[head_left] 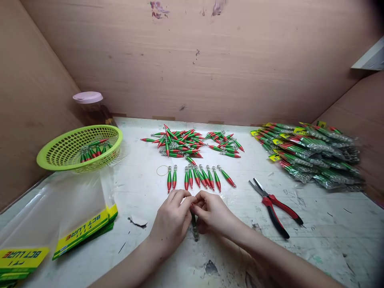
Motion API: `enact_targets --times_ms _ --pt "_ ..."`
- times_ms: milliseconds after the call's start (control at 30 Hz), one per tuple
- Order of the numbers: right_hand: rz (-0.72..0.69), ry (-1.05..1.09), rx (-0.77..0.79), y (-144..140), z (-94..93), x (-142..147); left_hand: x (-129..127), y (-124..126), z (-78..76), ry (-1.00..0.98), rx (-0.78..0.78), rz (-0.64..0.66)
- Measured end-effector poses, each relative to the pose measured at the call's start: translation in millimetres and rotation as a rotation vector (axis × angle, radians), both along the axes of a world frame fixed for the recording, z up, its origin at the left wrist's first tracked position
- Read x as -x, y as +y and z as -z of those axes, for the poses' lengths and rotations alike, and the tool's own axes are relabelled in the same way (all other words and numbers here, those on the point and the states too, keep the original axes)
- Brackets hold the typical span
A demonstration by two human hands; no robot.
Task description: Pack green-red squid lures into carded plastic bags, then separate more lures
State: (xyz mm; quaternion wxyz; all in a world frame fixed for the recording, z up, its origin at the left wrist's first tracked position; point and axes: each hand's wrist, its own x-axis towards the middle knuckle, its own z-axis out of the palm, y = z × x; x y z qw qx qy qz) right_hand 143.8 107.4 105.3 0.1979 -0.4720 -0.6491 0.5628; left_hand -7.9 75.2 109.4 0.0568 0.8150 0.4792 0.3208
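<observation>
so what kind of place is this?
Probably a small fishing-lure packing bench: loose red-green lures heaped on the table, bagged lures stacked right, "BCT LURE" header cards left, pliers beside the hands.

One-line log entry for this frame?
hands: left and right pinch one lure | ahead: lure row | right: pliers | left: basket

One green basket (60, 150); one pair of red-handled pliers (274, 206); one rubber band (162, 171); one pink-lidded jar (88, 102); nine lures in a row (199, 177); two loose lure heaps (180, 143); one pile of bagged lures (312, 154); two hands, left hand (171, 220), right hand (211, 212).
</observation>
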Motion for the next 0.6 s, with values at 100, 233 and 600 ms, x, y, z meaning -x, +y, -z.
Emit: enact_targets --times_ms 100,233,600 --pt "-0.018 -0.095 -0.151 27 -11.2 -17 -2 -1 -1.6 -0.016 -0.066 0.039" --pt "0.229 -0.367 -0.527 107 -20.5 -68 -4 -2 -6.0 -0.009 -0.186 0.116" --pt "0.005 -0.854 -0.899 186 -0.1 -133 -6 -15 -41.8 0.061 -0.404 0.139"
